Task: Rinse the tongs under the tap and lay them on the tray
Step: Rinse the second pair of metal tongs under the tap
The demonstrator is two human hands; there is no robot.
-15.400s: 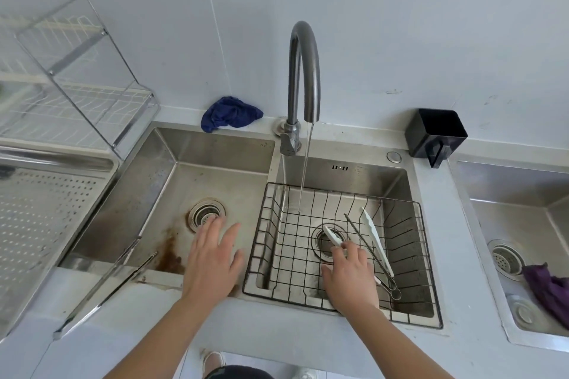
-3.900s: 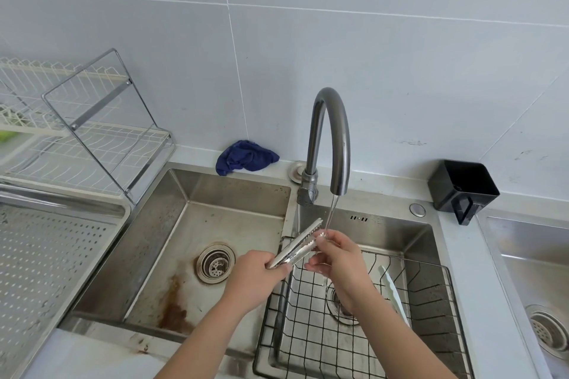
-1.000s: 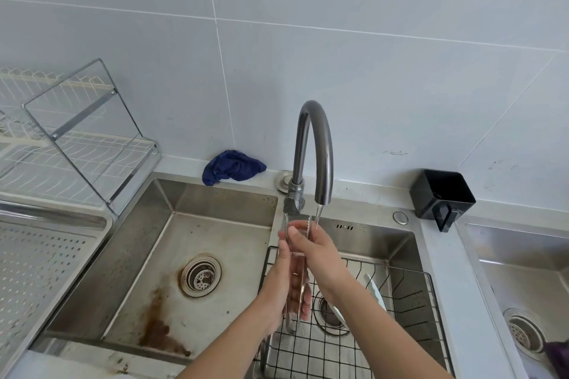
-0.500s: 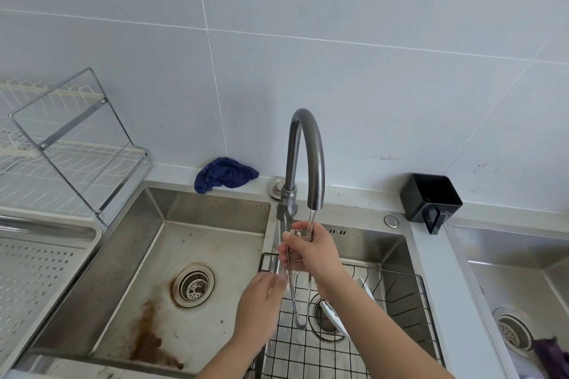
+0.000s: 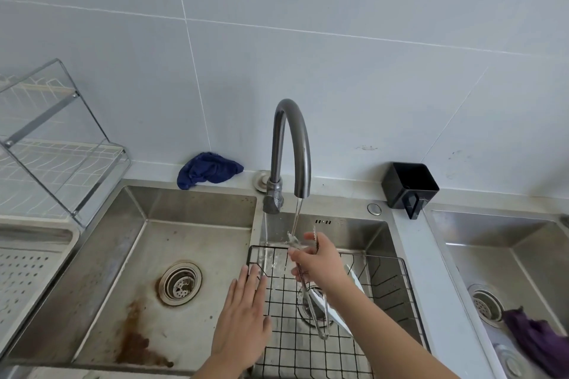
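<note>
My right hand (image 5: 320, 261) grips the tongs (image 5: 314, 232) around their middle, fingers curled round both arms. The tongs stand nearly upright: the toothed tips point up to 12 o'clock, just beside the water (image 5: 297, 215) that falls from the tap (image 5: 291, 148) and splashes on my fingers. The hinged end hangs down toward 6 o'clock over the wire basket (image 5: 385, 271) in the right basin.

My left hand (image 5: 243, 317) is flat and empty, fingers straight and close together, at 8 o'clock from the right one. It lies over the edge where the basket meets the left basin (image 5: 138, 255); I cannot tell whether it touches.

A white utensil (image 5: 354, 283) lies in the basket under my right forearm. The holed tray (image 5: 18, 271) is far out at 9 o'clock, well apart from the tongs. A blue cloth (image 5: 209, 169) sits on the ledge at 11 o'clock from the tap's base, and a black cup (image 5: 409, 184) at 3 o'clock.
</note>
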